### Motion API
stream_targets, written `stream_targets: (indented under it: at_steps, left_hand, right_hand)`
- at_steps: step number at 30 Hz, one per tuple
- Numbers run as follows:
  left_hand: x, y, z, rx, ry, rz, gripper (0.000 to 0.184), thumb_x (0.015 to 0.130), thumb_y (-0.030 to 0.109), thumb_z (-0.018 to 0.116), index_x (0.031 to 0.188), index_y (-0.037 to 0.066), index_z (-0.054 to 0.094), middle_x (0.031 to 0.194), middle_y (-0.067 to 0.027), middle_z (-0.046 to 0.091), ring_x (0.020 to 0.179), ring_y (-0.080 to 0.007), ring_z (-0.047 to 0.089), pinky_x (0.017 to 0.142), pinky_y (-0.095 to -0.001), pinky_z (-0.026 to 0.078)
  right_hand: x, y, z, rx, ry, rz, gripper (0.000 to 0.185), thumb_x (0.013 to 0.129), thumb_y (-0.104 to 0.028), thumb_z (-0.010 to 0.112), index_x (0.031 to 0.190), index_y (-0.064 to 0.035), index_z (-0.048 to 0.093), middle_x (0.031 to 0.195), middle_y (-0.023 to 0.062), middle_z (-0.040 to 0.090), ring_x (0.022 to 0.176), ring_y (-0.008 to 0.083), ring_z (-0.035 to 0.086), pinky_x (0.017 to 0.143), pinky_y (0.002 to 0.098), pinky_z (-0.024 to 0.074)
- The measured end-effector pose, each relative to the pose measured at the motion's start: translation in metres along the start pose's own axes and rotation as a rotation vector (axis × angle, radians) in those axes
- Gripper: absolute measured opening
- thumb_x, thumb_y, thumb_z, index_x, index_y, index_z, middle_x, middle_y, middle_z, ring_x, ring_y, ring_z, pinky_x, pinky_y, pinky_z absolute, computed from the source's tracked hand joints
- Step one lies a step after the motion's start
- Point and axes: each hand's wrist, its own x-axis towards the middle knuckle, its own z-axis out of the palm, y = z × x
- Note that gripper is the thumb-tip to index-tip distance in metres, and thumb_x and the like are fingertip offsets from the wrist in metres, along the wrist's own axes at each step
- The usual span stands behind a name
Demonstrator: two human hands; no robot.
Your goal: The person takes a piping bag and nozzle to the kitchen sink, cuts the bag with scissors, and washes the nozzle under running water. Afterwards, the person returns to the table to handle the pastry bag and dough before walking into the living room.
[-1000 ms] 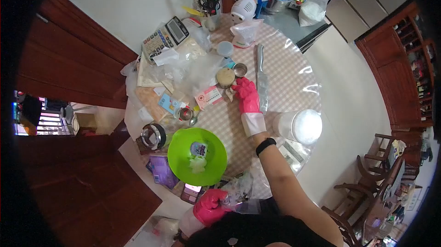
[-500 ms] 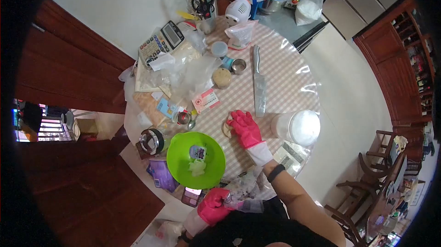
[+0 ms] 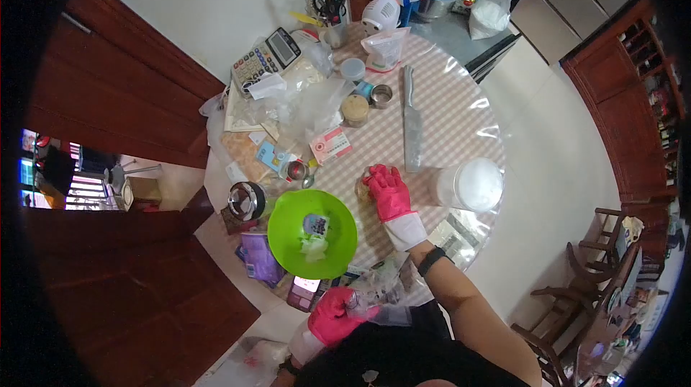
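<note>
Pink rubber gloves with white cuffs cover both hands. My right hand is over the checked table, fingers bent round a small pale, rounded thing, mostly hidden under the glove. A cleaver-like knife lies just beyond it, and a clear canister with a white lid stands to its right. Close to my body, my left hand is closed on a crumpled clear plastic bag with dark specks. Between the hands and to the left sits a green bowl holding a small printed packet and whitish plastic.
A glass jar, a purple pack and a phone surround the bowl. Farther back are plastic bags, a calculator, a pink card, a beige-lidded jar, a metal cup and scissors.
The view has shifted slightly, so the table's things appear a little right and up. My right hand's fingers now cover more of the pale thing. My left hand keeps its hold on the bag.
</note>
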Motion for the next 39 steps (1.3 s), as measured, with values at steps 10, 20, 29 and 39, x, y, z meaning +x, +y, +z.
stream_targets:
  at_steps: [10,20,29,39]
  left_hand:
    - [-0.015,-0.001,0.005,-0.222,0.048,-0.045,0.026,0.070,0.014,0.079,0.087,0.004,0.061,0.083,-0.0083,0.064,0.076,-0.0180,0.061,0.068,-0.0304,0.047]
    - [-0.019,-0.003,0.010,-0.459,0.077,-0.030,0.030,0.071,0.010,0.079,0.096,0.003,0.063,0.090,-0.0065,0.067,0.080,-0.0130,0.062,0.074,-0.0284,0.049]
    - [-0.039,-0.016,-0.003,-0.417,-0.091,-0.125,0.049,0.078,0.000,0.068,0.122,0.001,0.047,0.111,-0.0082,0.059,0.101,-0.0187,0.058,0.089,-0.0339,0.047]
    - [-0.051,-0.033,-0.009,-0.382,0.061,-0.139,0.054,0.074,0.001,0.073,0.122,0.001,0.048,0.111,-0.0083,0.060,0.099,-0.0176,0.059,0.087,-0.0342,0.048]
  right_hand:
    - [0.074,0.006,0.009,-0.236,-0.022,0.136,0.032,0.078,-0.018,0.056,0.109,-0.0149,0.058,0.126,0.0090,0.052,0.123,0.0261,0.043,0.104,0.0475,0.0295]
    - [0.058,-0.010,-0.008,-0.305,-0.142,0.117,0.035,0.083,-0.020,0.048,0.115,-0.0085,0.054,0.126,0.0099,0.051,0.123,0.0272,0.041,0.104,0.0484,0.0285]
    - [0.042,-0.023,-0.010,-0.374,-0.059,0.110,0.033,0.080,-0.018,0.049,0.110,-0.0068,0.058,0.121,0.0144,0.055,0.116,0.0283,0.049,0.101,0.0433,0.0333]
    - [0.043,-0.038,-0.041,-0.364,-0.151,0.131,0.037,0.083,-0.017,0.045,0.116,-0.0049,0.056,0.119,0.0198,0.055,0.112,0.0301,0.052,0.098,0.0399,0.0379]
